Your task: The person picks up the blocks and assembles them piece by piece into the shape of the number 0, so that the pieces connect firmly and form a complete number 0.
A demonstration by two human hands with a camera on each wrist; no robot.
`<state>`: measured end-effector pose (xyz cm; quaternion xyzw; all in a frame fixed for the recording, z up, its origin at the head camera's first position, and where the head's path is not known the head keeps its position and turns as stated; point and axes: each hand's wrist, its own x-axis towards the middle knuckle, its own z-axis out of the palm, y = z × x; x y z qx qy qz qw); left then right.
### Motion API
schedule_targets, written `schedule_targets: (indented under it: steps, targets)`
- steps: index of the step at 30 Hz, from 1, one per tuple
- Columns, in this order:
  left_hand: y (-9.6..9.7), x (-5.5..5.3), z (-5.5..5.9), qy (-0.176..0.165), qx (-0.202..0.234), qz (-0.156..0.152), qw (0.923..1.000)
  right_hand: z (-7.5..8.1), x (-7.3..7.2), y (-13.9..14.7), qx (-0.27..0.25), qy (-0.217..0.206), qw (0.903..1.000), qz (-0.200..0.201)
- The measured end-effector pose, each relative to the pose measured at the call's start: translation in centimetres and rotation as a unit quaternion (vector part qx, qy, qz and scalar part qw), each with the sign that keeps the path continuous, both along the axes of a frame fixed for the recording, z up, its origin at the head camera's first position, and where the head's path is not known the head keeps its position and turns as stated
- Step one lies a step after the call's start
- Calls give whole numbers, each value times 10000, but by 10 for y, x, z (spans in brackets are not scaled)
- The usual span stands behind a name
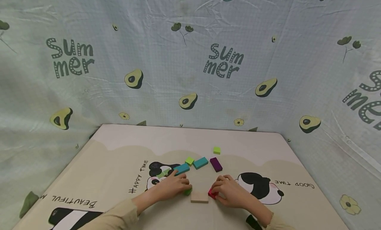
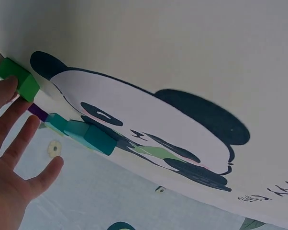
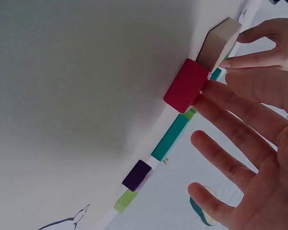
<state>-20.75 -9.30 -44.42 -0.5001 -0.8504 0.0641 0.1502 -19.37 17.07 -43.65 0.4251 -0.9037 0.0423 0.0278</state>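
Note:
My left hand [image 1: 175,184] pinches a green block [image 2: 20,81] between thumb and forefinger, its other fingers spread. The block stands at the left end of a pale wooden block [image 1: 199,197]. At that wooden block's other end is a red block [image 3: 187,86]. My right hand [image 1: 230,191] touches the red block with the tips of its first two fingers, which look fairly straight in the right wrist view. There, the right thumb shows a little apart from the red block, and the left hand [image 3: 271,43] appears behind the wooden block.
Beyond the hands lie two teal blocks [image 1: 182,169], a purple block [image 1: 216,164] and two lime blocks [image 1: 216,150]. They stand on a table [image 1: 119,157] printed with pandas and lettering. A hanging cloth [image 1: 160,58] with avocado prints closes off the back and sides.

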Motion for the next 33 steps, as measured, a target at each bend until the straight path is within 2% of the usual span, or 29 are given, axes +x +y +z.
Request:
schedule_targets:
  steps: [7, 14, 22, 33]
  targets:
    - [-3, 3, 0, -87, -74, 37, 9999, 1, 2, 0, 25, -78, 9999, -74]
    - [-4, 5, 0, 193, -88, -84, 9997, 1, 4, 2, 40, -6, 10000, -70]
    - [-6, 5, -4, 537, 14, -236, 9983, 0, 4, 1, 104, -189, 9995, -245]
    - [-7, 6, -3, 430, -6, -173, 9989, 0, 5, 2, 49, -55, 9998, -186]
